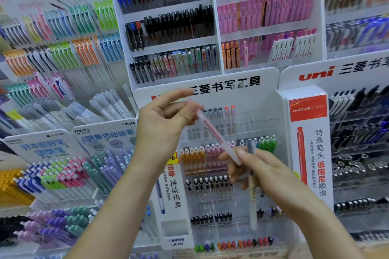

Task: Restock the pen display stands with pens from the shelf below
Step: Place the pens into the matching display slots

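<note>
Left hand [162,120]: the upper end of a pink pen [212,132] is pinched between its thumb and fingers, in front of the header of the display stand [263,99].
Right hand [267,174]: a grey-capped pen [252,185] is held upright in its curled fingers. The thumb lies at the lower end of the pink pen, but whether that end is also gripped cannot be told.
Pink pen: it is held slantwise between the two hands, in front of the stand and not yet in any slot.
Stand: a few grey-capped and red-capped pens [229,111] are seated in the top row, and the space to their right looks unfilled.
Drop risk: two pens are being handled at once, so the upright one could slip if the right hand's fingers are loosened to pass the pink one over.
Mix-up risk: the rows are sorted by colour, so the pink pen could be put among the wrong caps if its ink colour is misjudged through the cloudy barrel.
Knock risk: the seated pens stand close together and could be tipped or pushed out by a pen brought in at a slant.
Sight risk: the lower rows are partly covered by both hands, so a slot could be missed.
</note>
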A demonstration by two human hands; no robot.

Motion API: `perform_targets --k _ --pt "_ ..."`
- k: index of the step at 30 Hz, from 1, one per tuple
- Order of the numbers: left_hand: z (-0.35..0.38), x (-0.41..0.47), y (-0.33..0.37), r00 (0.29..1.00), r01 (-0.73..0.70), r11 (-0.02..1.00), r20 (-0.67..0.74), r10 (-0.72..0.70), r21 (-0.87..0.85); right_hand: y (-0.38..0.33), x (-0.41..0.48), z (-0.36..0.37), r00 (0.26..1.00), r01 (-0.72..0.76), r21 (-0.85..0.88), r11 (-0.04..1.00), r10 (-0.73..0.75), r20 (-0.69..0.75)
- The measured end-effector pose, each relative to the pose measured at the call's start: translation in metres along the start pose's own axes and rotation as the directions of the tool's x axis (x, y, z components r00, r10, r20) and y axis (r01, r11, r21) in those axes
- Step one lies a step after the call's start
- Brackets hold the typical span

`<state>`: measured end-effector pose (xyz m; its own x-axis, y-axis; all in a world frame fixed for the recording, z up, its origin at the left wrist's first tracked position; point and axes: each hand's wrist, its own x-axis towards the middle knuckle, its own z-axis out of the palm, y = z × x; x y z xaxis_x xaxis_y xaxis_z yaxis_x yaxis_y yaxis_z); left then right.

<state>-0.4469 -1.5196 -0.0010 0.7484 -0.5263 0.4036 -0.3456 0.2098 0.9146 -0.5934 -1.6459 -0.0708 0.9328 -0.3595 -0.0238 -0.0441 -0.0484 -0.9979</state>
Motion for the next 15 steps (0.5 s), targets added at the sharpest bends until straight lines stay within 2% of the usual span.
perform_targets --k 2,4,7,10,15 --pt "0.002 0.012 0.008 0.997 -0.070 0.997 -0.044 0.070 -0.009 -0.001 -0.003 -0.016 0.987 0.041 -0.019 0.999 -0.044 -0.151" --pt "0.012 0.022 0.016 0.991 -0.122 0.993 -0.053 0.122 0.006 -0.005 -0.005 -0.034 0.962 0.104 0.041 0.994 -0.090 -0.256" --pt "0.034 0.033 0.022 0.978 -0.199 0.979 -0.053 0.200 0.033 -0.016 -0.005 -0.056 0.929 0.179 0.048 0.983 -0.153 -0.337" --pt "0.056 0.039 0.020 0.971 -0.220 0.967 -0.064 0.230 0.127 -0.021 -0.003 -0.072 0.935 0.220 0.037 0.975 -0.200 -0.293" --pt "0.075 0.035 0.009 0.968 -0.219 0.937 -0.059 0.243 0.271 -0.020 0.005 -0.097 0.979 0.156 0.164 0.974 -0.131 -0.153"
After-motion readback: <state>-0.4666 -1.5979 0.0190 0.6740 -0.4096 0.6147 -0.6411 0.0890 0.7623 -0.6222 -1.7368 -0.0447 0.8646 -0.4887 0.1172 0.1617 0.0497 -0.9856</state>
